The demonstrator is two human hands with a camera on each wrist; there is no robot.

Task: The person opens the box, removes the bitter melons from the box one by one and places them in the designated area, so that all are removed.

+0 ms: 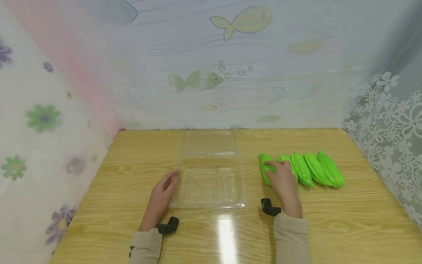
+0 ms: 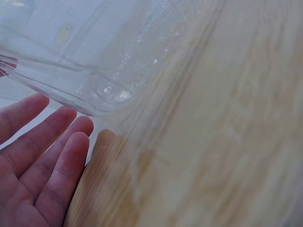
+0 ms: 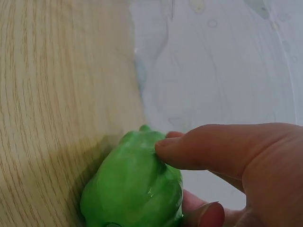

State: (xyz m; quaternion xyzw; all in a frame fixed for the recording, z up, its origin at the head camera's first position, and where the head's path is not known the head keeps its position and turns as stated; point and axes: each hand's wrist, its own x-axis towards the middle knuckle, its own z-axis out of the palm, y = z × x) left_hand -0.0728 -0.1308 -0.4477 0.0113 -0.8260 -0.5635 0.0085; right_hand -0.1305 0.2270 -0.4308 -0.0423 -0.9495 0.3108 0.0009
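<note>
An open clear plastic clamshell box (image 1: pixel 209 187) stands at mid-table, its lid (image 1: pixel 209 142) laid back toward the wall. Beside its left edge is my left hand (image 1: pixel 163 190), fingers fairly straight, with fingertips (image 2: pixel 78 124) right at the rim. To the right, bright green bitter melons (image 1: pixel 301 170) with bumpy skin lie side by side in a row. Over the left end of this row, my right hand (image 1: pixel 284 179) holds the leftmost bitter melon (image 3: pixel 130 184) between thumb and fingers. That hand partly covers the second bitter melon.
A wood-grain table (image 1: pixel 125 157) bears everything. Behind it rises a wall covering (image 1: pixel 184 47) with fish drawings; a flowered covering (image 1: pixel 46 146) stands at the left and a lacy floral one (image 1: pixel 389 110) at the right. Both wrists wear black camera mounts (image 1: pixel 169 226).
</note>
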